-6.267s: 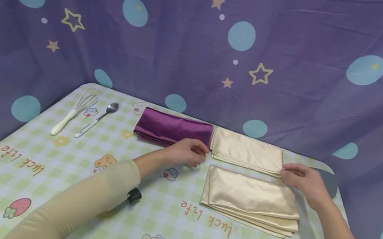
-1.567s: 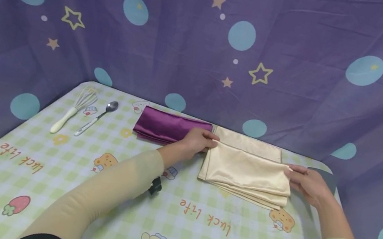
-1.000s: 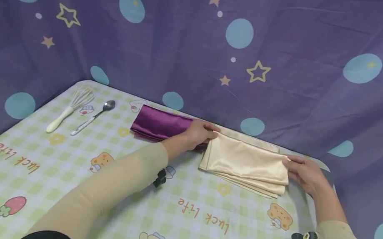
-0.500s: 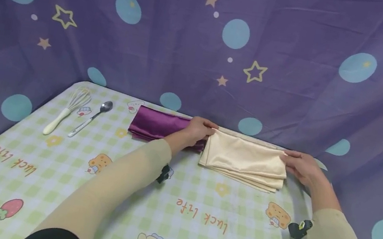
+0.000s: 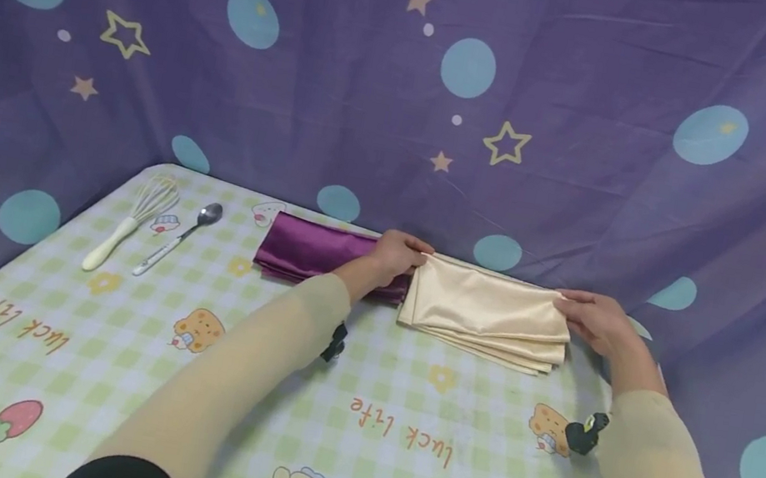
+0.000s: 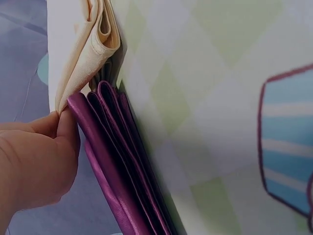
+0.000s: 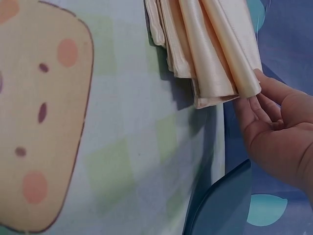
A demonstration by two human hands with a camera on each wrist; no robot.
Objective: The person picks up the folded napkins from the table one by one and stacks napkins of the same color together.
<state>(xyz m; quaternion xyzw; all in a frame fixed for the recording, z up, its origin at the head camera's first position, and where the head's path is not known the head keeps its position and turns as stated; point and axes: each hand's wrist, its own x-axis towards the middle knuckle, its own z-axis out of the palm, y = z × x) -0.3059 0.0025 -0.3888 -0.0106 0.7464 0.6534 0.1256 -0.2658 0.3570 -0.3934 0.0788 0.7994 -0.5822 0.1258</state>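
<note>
A folded cream satin cloth [image 5: 493, 308] lies along the back of the table, layered over a second cream cloth that is almost wholly hidden beneath it. My left hand [image 5: 395, 256] pinches its far left corner between thumb and fingers. At the far right corner my right hand [image 5: 594, 318] pinches the same cloth, thumb on top and fingers below in the right wrist view. A folded purple satin cloth [image 5: 312, 251] sits directly left of the cream one, partly behind my left hand. In the left wrist view the purple folds [image 6: 112, 161] run close beside the cream folds [image 6: 93, 54].
A whisk [image 5: 130, 222] with a pale handle and a metal spoon [image 5: 177, 240] lie at the table's back left. A purple patterned curtain [image 5: 346, 97] hangs right behind the table. A dark grey flat thing [image 7: 225, 200] is at the right edge, below my right hand.
Both hands have carried the front cream cloth away from me, from in front of the back cream cloth to on top of it. The purple cloth, whisk and spoon stay put.
</note>
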